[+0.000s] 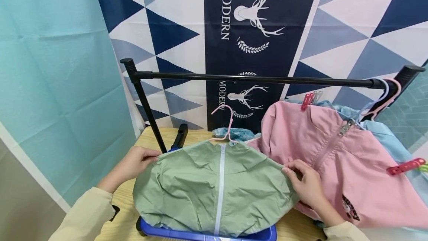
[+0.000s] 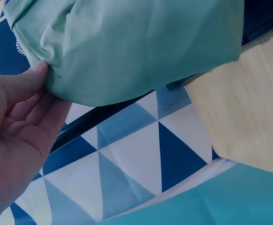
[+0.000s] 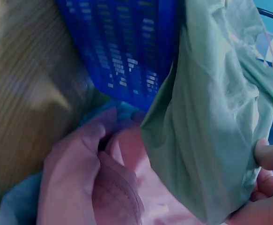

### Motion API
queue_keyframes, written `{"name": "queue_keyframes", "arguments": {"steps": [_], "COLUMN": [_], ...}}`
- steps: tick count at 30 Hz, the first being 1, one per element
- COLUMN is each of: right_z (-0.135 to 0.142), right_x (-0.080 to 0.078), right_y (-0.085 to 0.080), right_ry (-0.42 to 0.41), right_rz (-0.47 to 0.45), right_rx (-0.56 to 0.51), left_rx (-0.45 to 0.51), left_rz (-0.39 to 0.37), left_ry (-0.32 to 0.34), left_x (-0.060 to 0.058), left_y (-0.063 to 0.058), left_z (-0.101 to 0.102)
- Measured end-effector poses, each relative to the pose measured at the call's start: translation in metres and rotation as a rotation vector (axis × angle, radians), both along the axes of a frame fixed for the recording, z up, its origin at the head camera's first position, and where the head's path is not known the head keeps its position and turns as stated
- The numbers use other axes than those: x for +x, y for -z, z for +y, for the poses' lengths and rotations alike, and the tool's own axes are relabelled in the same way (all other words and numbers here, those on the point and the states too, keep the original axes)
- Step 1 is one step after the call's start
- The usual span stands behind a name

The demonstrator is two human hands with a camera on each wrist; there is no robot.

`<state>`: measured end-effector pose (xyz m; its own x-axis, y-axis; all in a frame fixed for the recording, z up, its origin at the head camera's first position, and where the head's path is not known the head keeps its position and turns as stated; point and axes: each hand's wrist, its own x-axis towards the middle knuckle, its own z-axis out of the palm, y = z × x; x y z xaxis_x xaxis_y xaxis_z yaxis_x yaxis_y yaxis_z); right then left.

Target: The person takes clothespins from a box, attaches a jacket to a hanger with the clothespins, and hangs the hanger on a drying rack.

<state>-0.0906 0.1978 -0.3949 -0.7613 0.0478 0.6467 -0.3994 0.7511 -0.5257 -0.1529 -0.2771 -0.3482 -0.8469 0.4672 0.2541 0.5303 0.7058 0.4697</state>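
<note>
The left hand [image 1: 133, 164] and right hand [image 1: 307, 183] each pinch a shoulder of the green jacket [image 1: 187, 181] between thumb and bent fingers, stretching it out over the blue basket [image 1: 160, 230] on the wooden table [image 1: 125, 196]. A pink hanger [image 1: 230, 124] sticks up from the jacket's neck, its hook below the black rail [image 1: 250, 79] and apart from it. Beside the right hand hangs a pink jacket [image 1: 364, 181], with a red peg [image 1: 406, 166] near its edge, and behind the rail is a patterned curtain [image 1: 180, 6].
</note>
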Motion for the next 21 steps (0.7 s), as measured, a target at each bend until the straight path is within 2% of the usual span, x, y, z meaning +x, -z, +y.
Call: {"name": "queue_keyframes", "arguments": {"steps": [4,9,14,17,21], "right_z": [0.004,0.011,0.016,0.015,0.015], "right_x": [-0.004,-0.008,-0.012,-0.014,-0.011], "right_y": [-0.004,-0.014,-0.024,-0.025,-0.019], "right_ry": [-0.081,-0.146,-0.165,-0.154,-0.13], "right_rz": [0.062,0.097,0.143,0.158,0.115], "right_rx": [-0.03,-0.033,0.085,0.165,0.215], "left_rx": [0.016,0.052,0.085,0.085,0.069], "left_rz": [0.062,0.179,0.255,0.225,0.135], "left_ry": [-0.036,-0.06,-0.068,-0.079,-0.096], "left_x": [0.005,0.008,0.01,0.011,0.012], "left_y": [-0.002,-0.001,0.003,0.007,0.015], "left_z": [0.001,0.004,0.003,0.0,-0.001]}}
